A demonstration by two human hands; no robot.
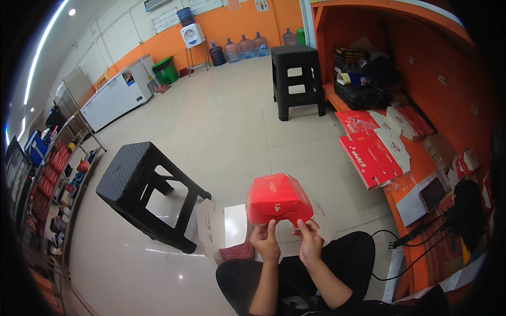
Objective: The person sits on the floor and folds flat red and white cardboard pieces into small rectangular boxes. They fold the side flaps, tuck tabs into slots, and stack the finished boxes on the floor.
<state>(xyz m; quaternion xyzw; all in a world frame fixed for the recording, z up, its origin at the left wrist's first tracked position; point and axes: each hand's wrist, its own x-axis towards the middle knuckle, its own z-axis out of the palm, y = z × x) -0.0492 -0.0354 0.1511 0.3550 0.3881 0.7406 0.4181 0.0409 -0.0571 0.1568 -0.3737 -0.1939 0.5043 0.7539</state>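
Both hands point(287, 239) pinch glossy red carton point(278, 199)

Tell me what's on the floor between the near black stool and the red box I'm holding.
In the head view, between the near black stool and the red box lies bare tile, then an open white carton holding a red stack.

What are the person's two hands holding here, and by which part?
Both the left hand and the right hand hold a folded red cardboard box by its lower, near edge.
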